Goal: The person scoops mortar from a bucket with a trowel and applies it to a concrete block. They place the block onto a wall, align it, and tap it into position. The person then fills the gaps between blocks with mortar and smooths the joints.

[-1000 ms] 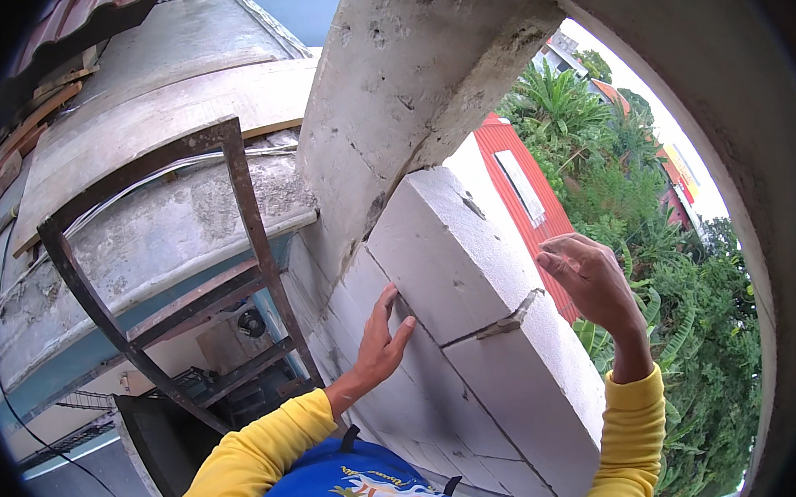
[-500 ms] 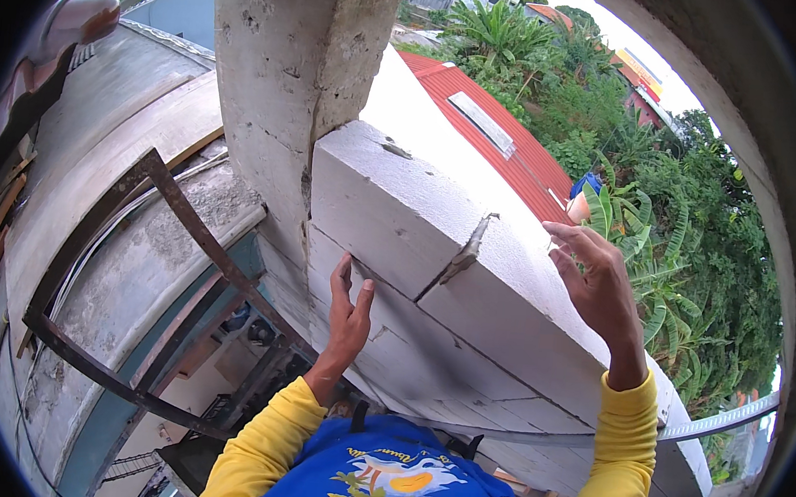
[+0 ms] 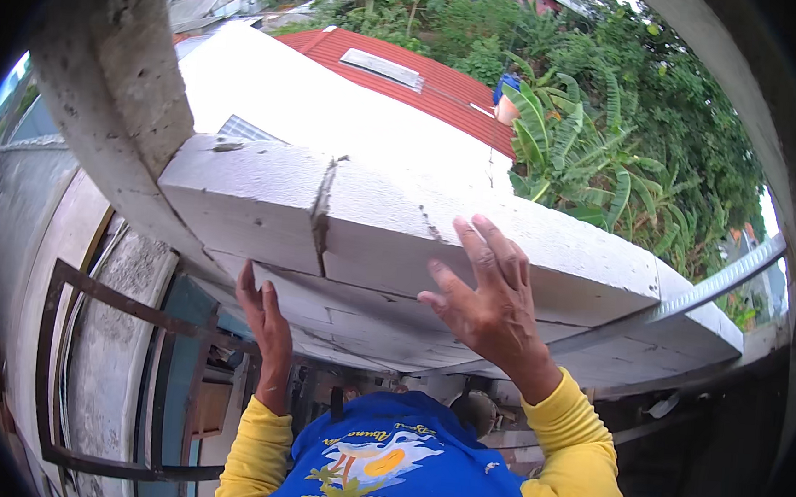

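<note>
A wall of white lightweight blocks runs across in front of me. Its top course has a short block beside the column and a longer block to the right. Rough grey mortar shows in the upright joint between them. My left hand is raised before the wall face, below the short block, fingers and thumb apart, with nothing in it. Over the longer block's front edge, my right hand spreads its fingers and holds nothing. Whether its fingertips touch the block I cannot tell.
A concrete column meets the wall's left end. A metal strip crosses the wall at the right. Lower left stands a dark metal frame. Behind the wall are a red roof and banana plants. A bucket is below.
My view has turned to the right, so the wall now lies more level across it. My right hand has moved from beyond the wall's top to before its front edge. Both hands stay open.
</note>
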Demonstrator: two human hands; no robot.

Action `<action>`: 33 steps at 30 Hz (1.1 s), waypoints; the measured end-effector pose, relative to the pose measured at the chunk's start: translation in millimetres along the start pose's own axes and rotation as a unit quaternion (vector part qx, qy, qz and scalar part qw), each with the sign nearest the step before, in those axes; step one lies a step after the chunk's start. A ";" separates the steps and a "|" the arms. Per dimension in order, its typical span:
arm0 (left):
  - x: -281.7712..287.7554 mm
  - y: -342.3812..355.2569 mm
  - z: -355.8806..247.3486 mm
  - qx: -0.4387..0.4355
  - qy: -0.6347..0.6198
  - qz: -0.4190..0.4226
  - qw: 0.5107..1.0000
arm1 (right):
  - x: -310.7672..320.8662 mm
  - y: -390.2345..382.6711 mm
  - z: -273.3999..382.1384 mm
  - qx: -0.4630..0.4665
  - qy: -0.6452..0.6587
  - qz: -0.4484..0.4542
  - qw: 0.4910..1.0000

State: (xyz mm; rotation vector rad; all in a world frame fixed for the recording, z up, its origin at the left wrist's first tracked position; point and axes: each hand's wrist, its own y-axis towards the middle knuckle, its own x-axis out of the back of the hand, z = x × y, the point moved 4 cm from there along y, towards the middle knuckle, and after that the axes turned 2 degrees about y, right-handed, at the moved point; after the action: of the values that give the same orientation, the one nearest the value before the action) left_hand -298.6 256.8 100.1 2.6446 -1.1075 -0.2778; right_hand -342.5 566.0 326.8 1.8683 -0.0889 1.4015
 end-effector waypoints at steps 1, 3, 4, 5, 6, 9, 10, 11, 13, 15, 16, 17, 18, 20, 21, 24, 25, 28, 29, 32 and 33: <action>0.5 -4.1 4.8 0.002 -0.016 -0.013 1.000 | -0.7 -11.4 -0.9 0.013 0.046 0.001 0.999; 16.7 -9.3 24.5 0.001 0.066 -0.021 0.998 | -12.8 -41.5 -1.1 0.019 0.072 -0.068 0.995; 15.8 -16.0 27.8 0.032 0.043 -0.033 0.998 | -10.6 -60.7 -3.5 -0.014 0.057 -0.092 0.994; 21.2 -20.9 39.9 0.046 0.058 -0.026 0.997 | -9.1 -79.9 -1.2 -0.044 0.048 -0.119 0.991; 21.8 -27.1 47.2 0.072 0.066 -0.027 0.995 | -10.7 -98.4 -1.3 -0.072 0.039 -0.146 0.986; 38.8 -41.7 100.3 0.109 0.150 0.057 0.981 | -37.3 -174.8 -17.6 -0.222 0.128 -0.121 0.959; 47.5 -42.7 131.5 0.113 0.189 0.098 0.971 | -44.7 -201.9 -21.3 -0.273 0.128 -0.133 0.944; 54.3 -45.8 164.5 0.164 0.204 0.163 0.951 | -52.3 -230.6 -23.4 -0.323 0.128 -0.145 0.926; 66.4 -54.9 228.7 0.263 0.242 0.285 0.889 | -76.5 -302.0 -25.1 -0.448 0.137 -0.145 0.872; 66.5 -58.9 265.8 0.093 0.316 0.446 0.832 | -108.5 -389.0 -18.9 -0.580 0.141 -0.114 0.794; 65.0 -63.8 281.3 0.004 0.342 0.518 0.784 | -120.7 -432.3 -12.4 -0.636 0.135 -0.095 0.753; 72.7 -67.1 299.7 0.011 0.349 0.542 0.765 | -131.3 -472.1 -4.9 -0.720 0.128 -0.050 0.680; 72.0 -70.1 315.6 0.017 0.353 0.567 0.744 | -140.7 -511.7 6.4 -0.794 0.120 -0.003 0.596; 50.7 -72.7 325.3 -0.063 0.407 0.653 0.635 | -155.6 -583.2 40.4 -0.852 0.071 -0.115 0.506; 43.9 -78.0 323.4 -0.146 0.466 0.699 0.522 | -169.8 -618.8 58.3 -0.878 0.039 -0.113 0.464; 34.4 -76.3 302.1 -0.014 0.493 0.738 0.460 | -199.7 -692.1 108.6 -0.941 0.051 -0.118 0.314; 45.5 -75.3 291.5 0.242 0.454 0.643 0.568 | -211.0 -708.9 123.4 -0.955 0.074 -0.125 0.258; 62.0 -77.4 257.2 0.380 0.463 0.539 0.593 | -259.7 -755.3 142.0 -0.961 0.114 -0.114 0.223; 50.0 -70.3 257.1 0.391 0.461 0.555 0.571 | -282.8 -761.6 157.1 -0.966 0.129 -0.128 0.185; 22.6 -85.3 247.6 0.413 0.501 0.550 0.525 | -328.3 -800.9 144.9 -0.972 0.130 -0.117 0.156; 22.5 -93.3 238.6 0.424 0.513 0.540 0.515 | -342.7 -804.6 132.3 -0.973 0.126 -0.076 0.178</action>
State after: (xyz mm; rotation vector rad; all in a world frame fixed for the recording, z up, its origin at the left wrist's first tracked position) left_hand -285.8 264.5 -156.7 1.2113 -2.1791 2.1402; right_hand 17.1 910.3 -404.2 -0.6712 -0.9283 0.2690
